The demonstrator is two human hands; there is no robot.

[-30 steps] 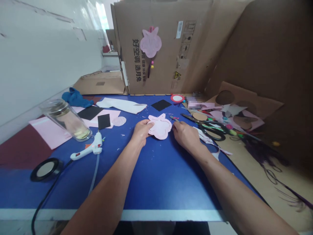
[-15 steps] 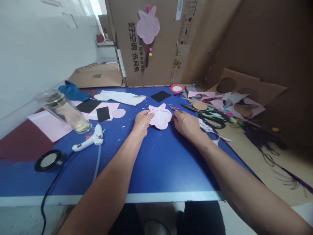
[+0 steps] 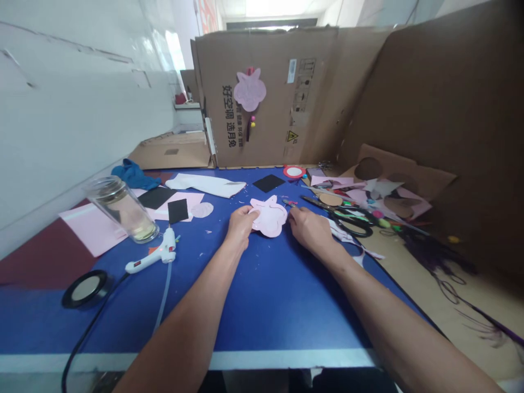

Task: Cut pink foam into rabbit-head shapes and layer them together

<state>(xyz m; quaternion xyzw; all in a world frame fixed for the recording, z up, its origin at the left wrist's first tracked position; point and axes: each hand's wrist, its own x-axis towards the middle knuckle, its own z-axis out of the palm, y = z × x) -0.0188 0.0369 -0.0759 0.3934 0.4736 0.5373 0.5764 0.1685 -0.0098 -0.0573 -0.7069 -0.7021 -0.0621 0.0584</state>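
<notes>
Tilting upward since the earlier frame, with more ceiling and cardboard coming into the head camera's view, while both hands are shifting only slightly on the blue tabletop [image 3: 262, 311]. Gripping the near-left edge of a pink foam cutout [image 3: 271, 217], left hand [image 3: 241, 226] curling its fingers [image 3: 249, 213] closed around the rim. Resting close by on the opposite edge, right hand [image 3: 311, 229] bringing its fingertips [image 3: 291, 216] up against the foam, partly open, with any actual hold impossible to tell. Lying just past those fingertips, a small pink-and-green item [image 3: 290, 203], too small to identify. Sitting near the middle of the tabletop's far half, the cutout showing its outline already cut and a raised inner contour, with no beads or cord showing on it. Hanging on the cardboard panel [image 3: 311, 98] beyond the far edge, a similar pink foam shape [image 3: 249, 90] carrying small beads [image 3: 252, 123] and a dark tassel [image 3: 248, 134]. Lying unheld toward the left edge, a white hot glue gun [image 3: 158, 254] beside a glass jar [image 3: 123, 210], with black foam squares [image 3: 178, 210] and pink sheets [image 3: 92, 229] nearby. Lying off the right edge by the right hand, black-handled scissors [image 3: 354, 224] among pink scraps [image 3: 331, 183].
</notes>
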